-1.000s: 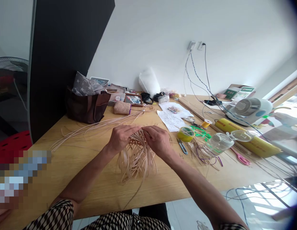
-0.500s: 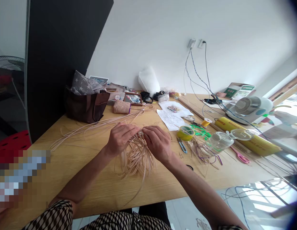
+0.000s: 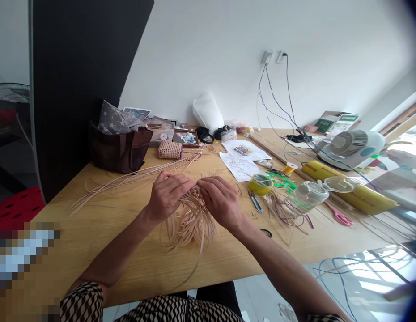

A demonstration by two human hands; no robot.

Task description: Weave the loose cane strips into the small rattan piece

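Both hands grip the top of a bundle of pale weaving strips [image 3: 191, 223], above the middle of the wooden table. My left hand [image 3: 167, 197] pinches the woven upper edge from the left, with its fingers curled over the strips. From the other side, my right hand [image 3: 221, 199] is closed on the same edge, thumb and fingertips close to the left ones. Loose strip ends loop and hang below the hands onto the tabletop. The fingertips partly hide the spot where the strips cross.
Long loose strips [image 3: 127, 179] lie to the left, near a dark brown bag [image 3: 117, 152] and a small woven pouch [image 3: 170, 150]. Rightward are yellow tape [image 3: 261, 184], blue snips [image 3: 255, 202], a clear jar [image 3: 310, 195], pink scissors [image 3: 341, 217] and a white fan [image 3: 354, 147].
The view has turned very slightly. Both hands keep their hold on the strips, with only a tiny shift of the fingers.
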